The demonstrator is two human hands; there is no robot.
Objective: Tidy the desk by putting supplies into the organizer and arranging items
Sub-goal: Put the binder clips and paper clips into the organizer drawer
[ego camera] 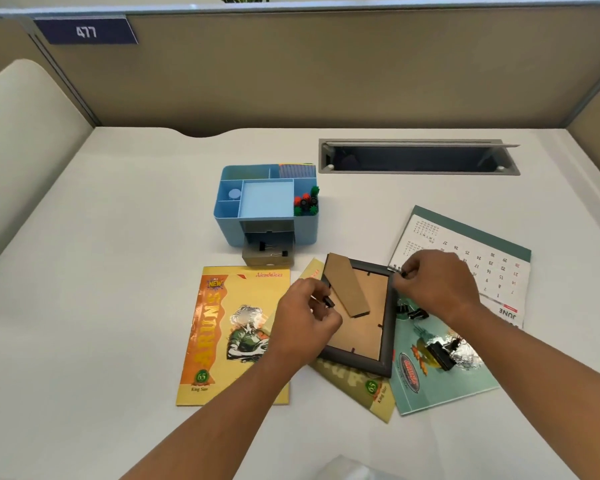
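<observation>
On the worktop (118, 271), the left hand (305, 327) pinches a small black binder clip (328, 302) over the left edge of the face-down picture frame (354, 360). The frame is turned like a diamond, its cardboard stand (347, 289) running far-left to near-right. The right hand (437, 285) pinches a small black piece (401, 271) at the frame's right corner. Beyond stands the blue organizer (274, 230), its drawer (267, 256) open toward the person

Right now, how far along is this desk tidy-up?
Partly done. Two clips already lie in the organizer's open drawer. The left hand and right hand each pinch a small black clip. Left to do: loose clips on the teal notebook, plus the picture frame, yellow notebooks and calendar to arrange.
</observation>
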